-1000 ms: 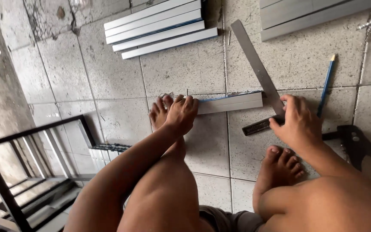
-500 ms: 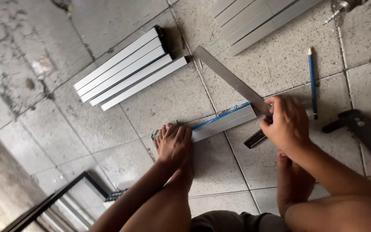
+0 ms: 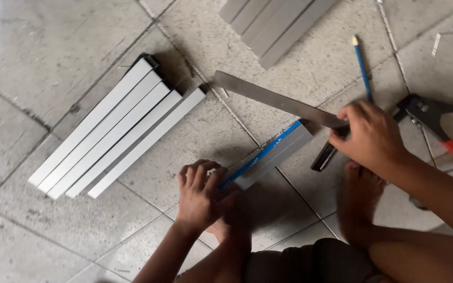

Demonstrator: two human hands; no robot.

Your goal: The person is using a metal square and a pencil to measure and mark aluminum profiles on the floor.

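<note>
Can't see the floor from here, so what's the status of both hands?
Left hand pressing the short aluminium bar down. Right hand on the metal square at the bar's end. Nothing between them.

Bar stack (image 3: 114, 131) left of profile (image 3: 268, 155); pencil (image 3: 362, 67) right.

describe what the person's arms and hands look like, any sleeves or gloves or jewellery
Both arms are bare with no sleeves reaching into view. The left hand and the right hand wear no gloves, and no rings, watch or bracelets show on the fingers or wrists. The only clothing in view is dark shorts at the bottom edge of the picture. The feet are bare as well.
</note>
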